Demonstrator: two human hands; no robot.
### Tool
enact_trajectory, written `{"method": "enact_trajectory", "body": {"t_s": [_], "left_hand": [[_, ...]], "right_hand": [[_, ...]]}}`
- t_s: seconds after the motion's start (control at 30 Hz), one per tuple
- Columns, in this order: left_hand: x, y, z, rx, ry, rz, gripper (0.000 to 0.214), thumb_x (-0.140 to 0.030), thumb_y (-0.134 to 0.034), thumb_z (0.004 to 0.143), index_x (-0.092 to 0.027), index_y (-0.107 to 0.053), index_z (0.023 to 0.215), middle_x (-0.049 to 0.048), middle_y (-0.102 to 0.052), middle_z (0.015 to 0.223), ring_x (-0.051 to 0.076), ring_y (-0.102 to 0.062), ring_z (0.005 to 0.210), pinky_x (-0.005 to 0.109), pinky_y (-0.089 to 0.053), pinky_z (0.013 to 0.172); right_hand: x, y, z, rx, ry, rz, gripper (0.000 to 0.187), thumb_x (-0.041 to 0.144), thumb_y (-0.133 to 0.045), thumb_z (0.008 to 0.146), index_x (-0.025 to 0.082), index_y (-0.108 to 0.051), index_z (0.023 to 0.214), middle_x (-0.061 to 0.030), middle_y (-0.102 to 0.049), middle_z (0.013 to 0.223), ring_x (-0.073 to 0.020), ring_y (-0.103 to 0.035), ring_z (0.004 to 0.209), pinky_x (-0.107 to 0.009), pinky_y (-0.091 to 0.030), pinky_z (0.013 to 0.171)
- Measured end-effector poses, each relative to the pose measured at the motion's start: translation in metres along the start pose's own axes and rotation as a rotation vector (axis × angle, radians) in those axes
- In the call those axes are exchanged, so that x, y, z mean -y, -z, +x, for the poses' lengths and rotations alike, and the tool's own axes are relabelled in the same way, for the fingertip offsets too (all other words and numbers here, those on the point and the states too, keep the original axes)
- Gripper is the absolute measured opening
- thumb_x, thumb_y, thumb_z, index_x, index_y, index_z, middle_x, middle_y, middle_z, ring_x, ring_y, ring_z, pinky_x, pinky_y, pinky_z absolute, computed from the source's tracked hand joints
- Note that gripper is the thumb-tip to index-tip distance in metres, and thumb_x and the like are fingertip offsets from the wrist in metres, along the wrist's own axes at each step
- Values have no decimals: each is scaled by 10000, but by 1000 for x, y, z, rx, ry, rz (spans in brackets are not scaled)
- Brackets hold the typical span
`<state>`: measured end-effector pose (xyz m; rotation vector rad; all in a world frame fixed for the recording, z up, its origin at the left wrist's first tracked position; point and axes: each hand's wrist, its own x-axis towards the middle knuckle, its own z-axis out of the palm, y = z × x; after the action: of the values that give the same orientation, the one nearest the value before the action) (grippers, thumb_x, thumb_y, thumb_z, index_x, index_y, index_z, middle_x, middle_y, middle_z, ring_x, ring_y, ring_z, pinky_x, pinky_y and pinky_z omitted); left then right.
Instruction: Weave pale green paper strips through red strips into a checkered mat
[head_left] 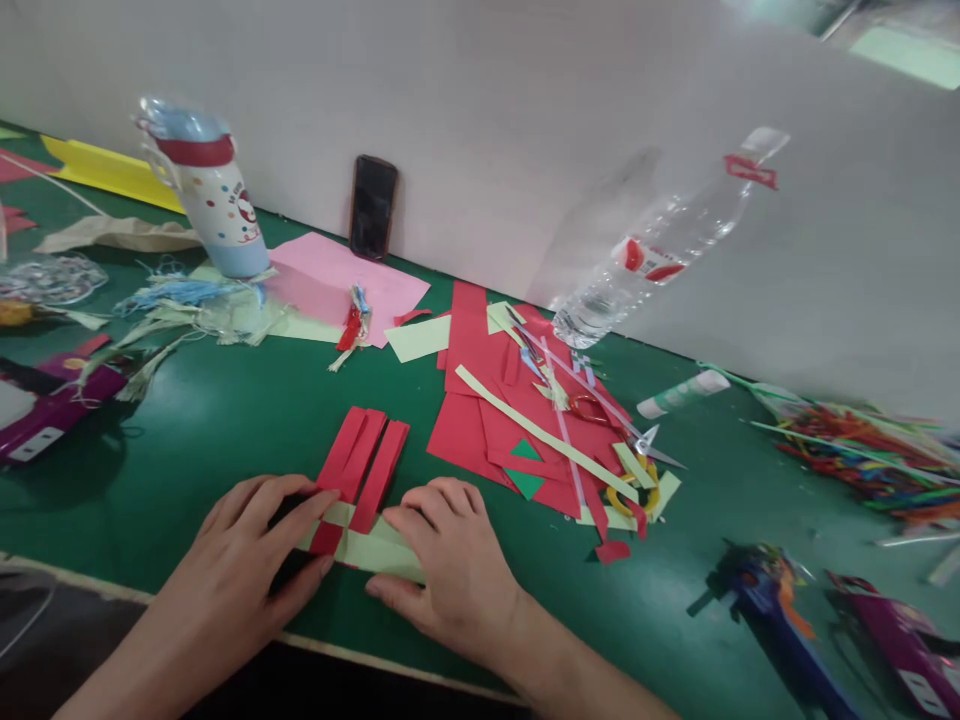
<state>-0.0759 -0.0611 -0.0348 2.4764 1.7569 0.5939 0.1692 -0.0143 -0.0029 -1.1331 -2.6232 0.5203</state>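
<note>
Red paper strips (365, 447) stand up from the table's front part and cross pale green paper strips (379, 552) in a small weave. My left hand (259, 540) grips the weave's left end, thumb below and fingers above. My right hand (454, 560) curls over the right end of the pale green strips, its thumb at the lower edge and index finger at the upper edge. The ends under both hands are hidden. Beyond my right hand lies a pile of red paper sheets (465, 425), with a long pale green strip (547, 432) across it.
Scissors (645, 445) lie open by the red pile. A plastic bottle (660, 250), a phone (373, 207) and a drink flask (214, 195) stand near the wall. Purple tools (64, 405) lie left, a blue glue gun (780, 625) right. Coloured strands (862, 465) heap at far right.
</note>
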Motion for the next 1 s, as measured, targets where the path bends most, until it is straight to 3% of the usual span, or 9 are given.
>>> {"method": "enact_trajectory", "body": {"t_s": [0.27, 0.43, 0.57, 0.7, 0.83, 1.0], "left_hand": [[1, 2, -1, -19, -27, 5, 429, -420, -556, 913, -288, -539, 1321, 80, -567, 1224, 294, -548, 1096, 490, -482, 924], [-18, 5, -6, -119, -93, 44, 444, -451, -522, 948, -226, -531, 1331, 102, -549, 1235, 305, -509, 1153, 499, -434, 1015], [-41, 3, -6, -120, -141, 96, 415, -377, -516, 956, -236, -540, 1346, 104, -559, 1263, 298, -524, 1171, 463, -462, 999], [-55, -4, -4, -93, -126, 117, 503, -522, -559, 910, -255, -564, 1336, 138, -538, 1275, 349, -514, 1180, 524, -494, 953], [-59, -11, -3, -61, -84, 112, 589, -562, -665, 826, -295, -566, 1342, 138, -524, 1261, 367, -504, 1180, 552, -497, 949], [-60, -14, -4, -44, -76, 111, 577, -534, -692, 811, -305, -579, 1328, 143, -507, 1256, 379, -499, 1174, 562, -524, 904]], "right_hand": [[-2, 3, 1, 8, 17, -16, 524, 618, -750, 769, 233, -625, 1101, -51, -653, 1068, -270, -517, 1016, -424, -379, 866], [-3, 5, 0, -33, 35, 22, 517, 644, -696, 800, 218, -646, 1088, -62, -665, 1050, -272, -534, 1000, -439, -403, 867], [-12, 8, 0, -137, 41, 170, 269, 394, -518, 994, 191, -653, 1109, -80, -680, 1049, -240, -567, 993, -417, -458, 882], [-23, 12, 1, -232, 65, 292, 259, 199, -410, 1020, 175, -636, 1144, -101, -681, 1066, -214, -594, 994, -388, -523, 881], [-26, 20, 9, -194, 150, 144, 247, 152, -474, 978, 151, -637, 1163, -121, -660, 1114, -237, -573, 1062, -410, -510, 946], [-31, 23, 35, -29, 325, -53, 187, 206, -604, 951, 158, -667, 1121, -90, -667, 1107, -221, -553, 1059, -348, -486, 969]]}}
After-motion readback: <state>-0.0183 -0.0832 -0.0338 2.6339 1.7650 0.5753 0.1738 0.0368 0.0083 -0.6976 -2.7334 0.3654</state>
